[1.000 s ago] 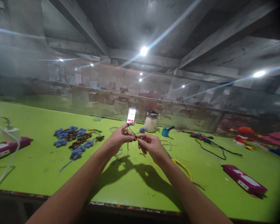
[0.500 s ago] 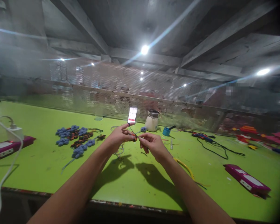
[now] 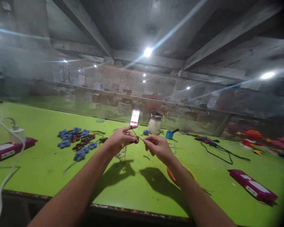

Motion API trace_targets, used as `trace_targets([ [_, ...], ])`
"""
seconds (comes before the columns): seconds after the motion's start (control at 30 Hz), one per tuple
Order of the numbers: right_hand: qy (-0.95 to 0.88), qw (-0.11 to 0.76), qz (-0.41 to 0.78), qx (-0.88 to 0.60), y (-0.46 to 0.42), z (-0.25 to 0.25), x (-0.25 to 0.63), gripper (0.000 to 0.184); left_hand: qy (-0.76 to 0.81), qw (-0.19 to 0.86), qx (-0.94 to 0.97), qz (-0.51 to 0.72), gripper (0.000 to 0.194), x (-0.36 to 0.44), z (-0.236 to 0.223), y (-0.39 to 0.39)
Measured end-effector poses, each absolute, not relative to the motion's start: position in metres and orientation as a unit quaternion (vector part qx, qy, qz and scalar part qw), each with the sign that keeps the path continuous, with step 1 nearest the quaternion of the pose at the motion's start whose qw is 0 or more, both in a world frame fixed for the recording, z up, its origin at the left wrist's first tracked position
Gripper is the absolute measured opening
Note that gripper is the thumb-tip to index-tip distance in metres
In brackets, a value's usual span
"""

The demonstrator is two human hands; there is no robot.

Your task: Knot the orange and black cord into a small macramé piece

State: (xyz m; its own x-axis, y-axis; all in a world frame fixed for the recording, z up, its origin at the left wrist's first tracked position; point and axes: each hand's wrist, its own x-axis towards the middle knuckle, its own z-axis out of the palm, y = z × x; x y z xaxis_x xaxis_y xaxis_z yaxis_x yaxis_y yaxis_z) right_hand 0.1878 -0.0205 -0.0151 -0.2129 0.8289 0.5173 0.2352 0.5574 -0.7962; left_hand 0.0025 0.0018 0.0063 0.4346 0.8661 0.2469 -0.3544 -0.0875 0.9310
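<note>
While left hand (image 3: pixel 120 141) pinches the dark piece (image 3: pixel 136 139): a firm, steady grip seems best.
Right hand (image 3: pixel 157 147): pinches the strand (image 3: pixel 141 139); gentle, even tension suits it.

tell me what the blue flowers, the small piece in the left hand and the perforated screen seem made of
Blue flowers: probably yarn, soft and matte, from their fuzzy, puffy shapes.
Small piece in the left hand: perhaps matte yarn, from its dull look; too small to be sure.
Perforated screen: likely dull metal sheet, going by its regular holes, though plastic is possible.
</note>
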Motion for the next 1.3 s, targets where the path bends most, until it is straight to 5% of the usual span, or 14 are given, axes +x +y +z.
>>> trace_targets([
  [1.3, -0.829, 0.431, 0.007, -0.356, -0.028, -0.002, 0.202, 0.019, 0.248, 0.644, 0.562, 0.456, 0.074, -0.004, 0.006, 0.006],
])
